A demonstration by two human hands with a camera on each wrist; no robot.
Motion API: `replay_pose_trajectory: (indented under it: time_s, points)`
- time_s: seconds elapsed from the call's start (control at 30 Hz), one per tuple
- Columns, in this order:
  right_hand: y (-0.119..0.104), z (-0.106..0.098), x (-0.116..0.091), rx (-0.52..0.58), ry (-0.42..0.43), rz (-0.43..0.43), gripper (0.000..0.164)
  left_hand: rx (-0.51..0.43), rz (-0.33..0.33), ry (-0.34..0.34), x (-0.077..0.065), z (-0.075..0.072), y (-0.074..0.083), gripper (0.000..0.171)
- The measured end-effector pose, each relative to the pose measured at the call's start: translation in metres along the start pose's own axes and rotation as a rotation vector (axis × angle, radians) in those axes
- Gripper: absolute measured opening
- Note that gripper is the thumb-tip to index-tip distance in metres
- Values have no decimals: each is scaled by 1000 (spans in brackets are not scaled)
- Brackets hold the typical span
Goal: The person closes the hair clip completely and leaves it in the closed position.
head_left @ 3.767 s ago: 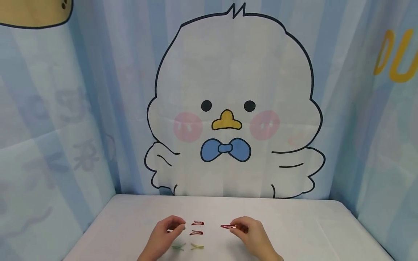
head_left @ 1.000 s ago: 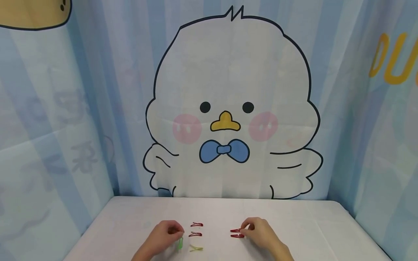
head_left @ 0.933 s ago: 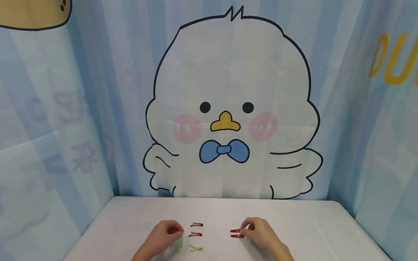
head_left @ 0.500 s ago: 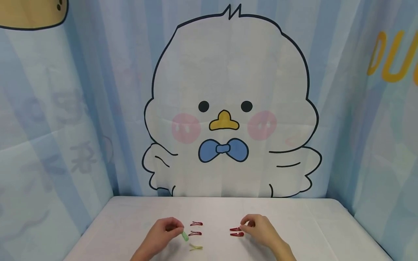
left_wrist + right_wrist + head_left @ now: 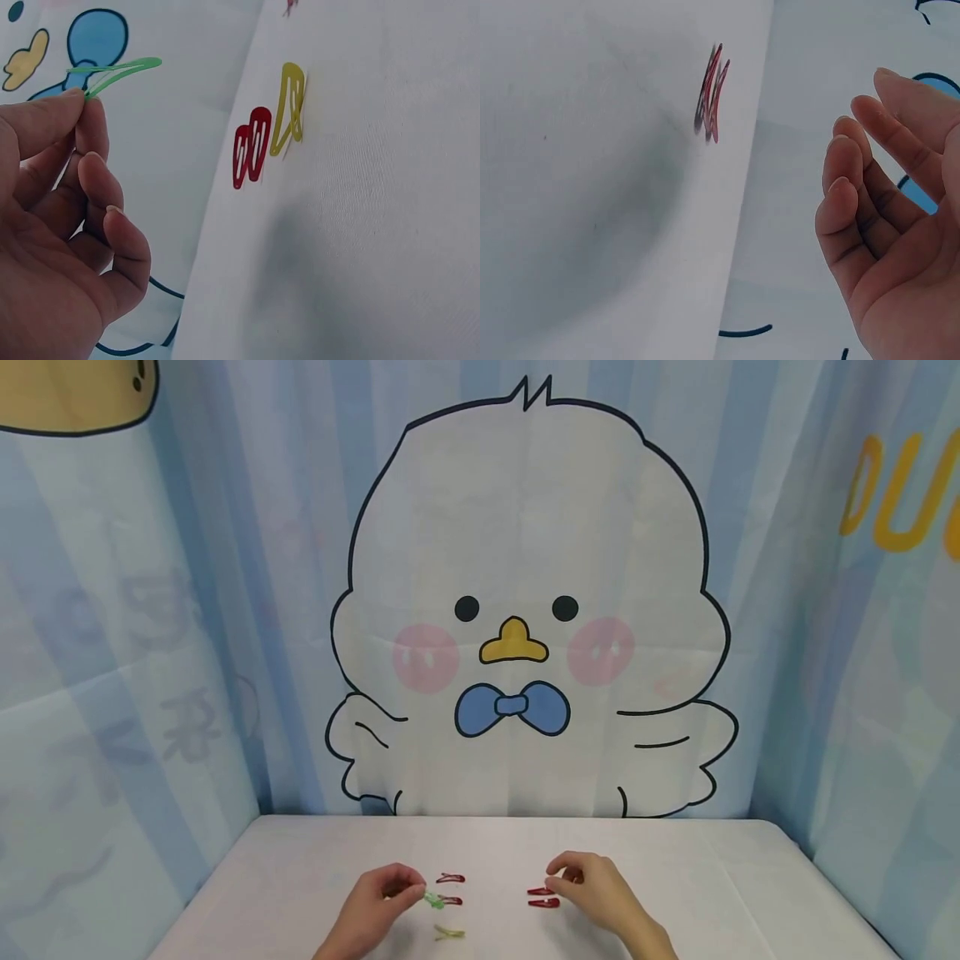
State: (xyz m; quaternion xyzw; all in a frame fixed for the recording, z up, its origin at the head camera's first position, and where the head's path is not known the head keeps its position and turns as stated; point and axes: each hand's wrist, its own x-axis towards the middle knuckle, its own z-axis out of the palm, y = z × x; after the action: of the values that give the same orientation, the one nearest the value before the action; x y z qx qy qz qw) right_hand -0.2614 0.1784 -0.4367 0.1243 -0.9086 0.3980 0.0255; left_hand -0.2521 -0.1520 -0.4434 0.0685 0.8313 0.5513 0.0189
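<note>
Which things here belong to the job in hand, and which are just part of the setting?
Likely part of the job:
green clip, pinched by the left hand
yellow clip
left pair of red clips
right pair of red clips, near the right hand

Just setting:
white table
printed backdrop

Curtained booth [image 5: 840,710], blue-striped drapes [image 5: 97,735], cartoon bird backdrop [image 5: 525,527], white table [image 5: 720,885]
</note>
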Motion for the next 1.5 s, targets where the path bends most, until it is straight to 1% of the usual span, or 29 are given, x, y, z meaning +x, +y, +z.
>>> replay_pose_trajectory:
  time_s: [0.17, 0.27, 0.43, 0.63, 0.77, 0.83, 0.93, 1.0, 1.1, 1.23, 1.5]
  points:
    - [-10, 0, -2, 18, 7, 4, 12, -27, -4, 49, -1, 6, 3, 18]
    - [-16, 0, -5, 44, 19, -12, 14, -55, -11, 61, -1, 10, 3, 17]
    - [-20, 5, -12, 95, 8, -56, 13, -102, -19, 50, -2, 16, 3, 17]
    - [-22, 12, -16, 109, 36, -138, 12, -157, 16, 23, -1, 26, 4, 18]
    - [-26, 16, -16, 167, -3, -143, 16, -199, 24, 11, -1, 32, 4, 16]
    - [-29, 18, -16, 179, -9, -149, 18, -223, 31, 6, -1, 35, 3, 16]
    - [-33, 20, -16, 179, 15, -170, 18, -248, 43, -5, -1, 39, 4, 15]
    - [-36, 22, -16, 185, 28, -180, 18, -246, 44, -9, 0, 42, 4, 14]
    - [-39, 26, -16, 203, 28, -185, 18, -251, 46, -17, 0, 45, 6, 14]
    - [-43, 30, -17, 228, 30, -204, 18, -268, 65, -23, -1, 50, 9, 17]
    - [-46, 37, -20, 264, 56, -223, 17, -291, 91, -24, -4, 60, 12, 18]
